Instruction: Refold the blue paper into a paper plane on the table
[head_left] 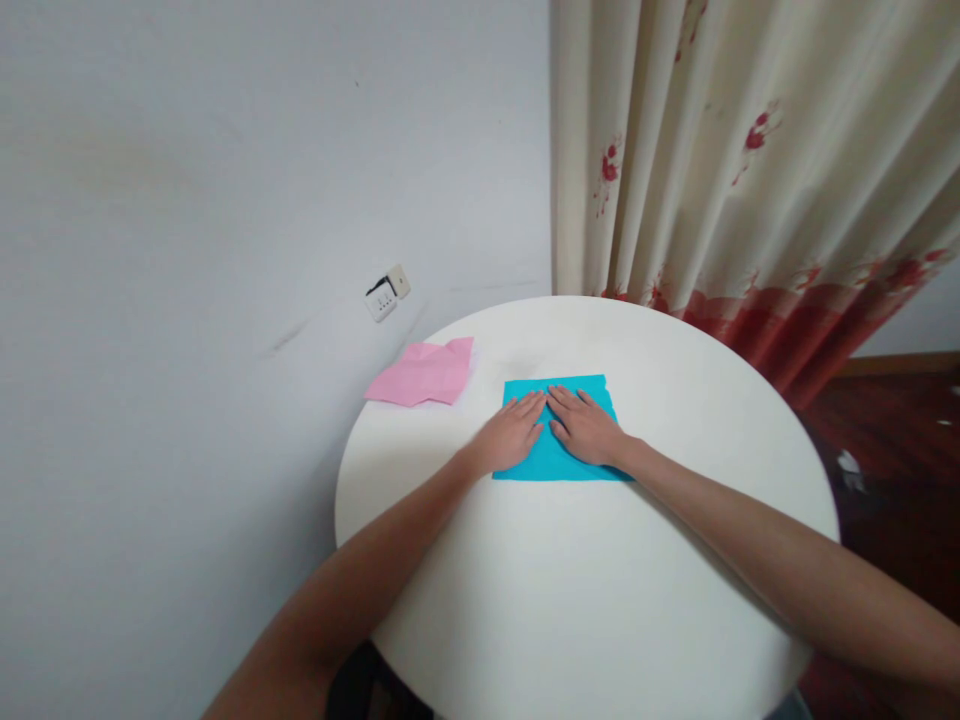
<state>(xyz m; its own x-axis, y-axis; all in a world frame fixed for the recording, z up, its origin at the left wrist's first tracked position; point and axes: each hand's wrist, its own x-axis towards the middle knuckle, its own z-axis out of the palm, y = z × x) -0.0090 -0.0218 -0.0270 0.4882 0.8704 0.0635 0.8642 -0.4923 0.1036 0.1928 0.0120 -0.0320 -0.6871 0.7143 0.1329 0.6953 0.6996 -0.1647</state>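
Two flat palms press on a turquoise sheet of paper [559, 455]: the left hand [514, 435] and the right hand [585, 428] lie open, fingers stretched and together, fingertips nearly meeting over the sheet's middle, gripping nothing. The sheet lies on a round white table [600, 600], a little beyond its centre. This looks like the flattening of a fold or crease; carrying it on would call for an even slide of the palms outward without letting the paper shift. To the left, near the table's edge, lies a pink folded paper [426, 375], well apart from the hands. A wall socket [388, 294] and a flowered curtain [750, 170] stand behind. Nothing lies between the hands and the sheet.
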